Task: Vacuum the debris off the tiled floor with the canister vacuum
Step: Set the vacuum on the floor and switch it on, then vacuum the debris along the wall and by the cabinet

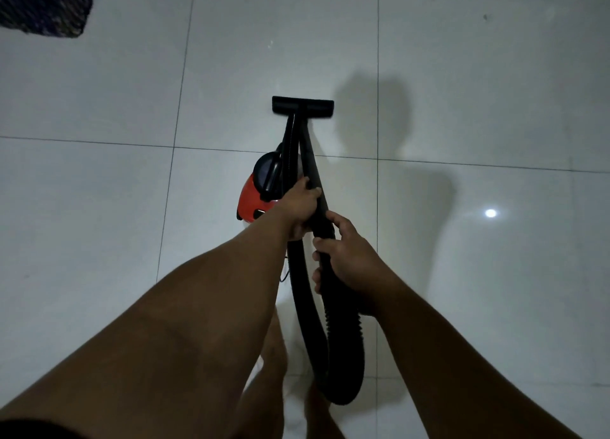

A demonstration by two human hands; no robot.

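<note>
A red and black canister vacuum [255, 196] sits on the pale tiled floor [99, 191] just ahead of me. Its black wand [310, 154] slopes forward to a flat black floor nozzle [302, 106] resting on the tile. My left hand [302, 205] is closed around the wand's upper part. My right hand [348, 257] grips the ribbed black hose [330, 339] just below, and the hose loops down in front of my legs. A few faint specks [485, 17] show on the far right tile.
A dark woven mat [44, 4] lies in the far left corner. Dark grout lines divide the large tiles. A ceiling light reflects as a bright spot [491, 213] on the right. My bare legs and feet [317, 402] stand below the hose loop.
</note>
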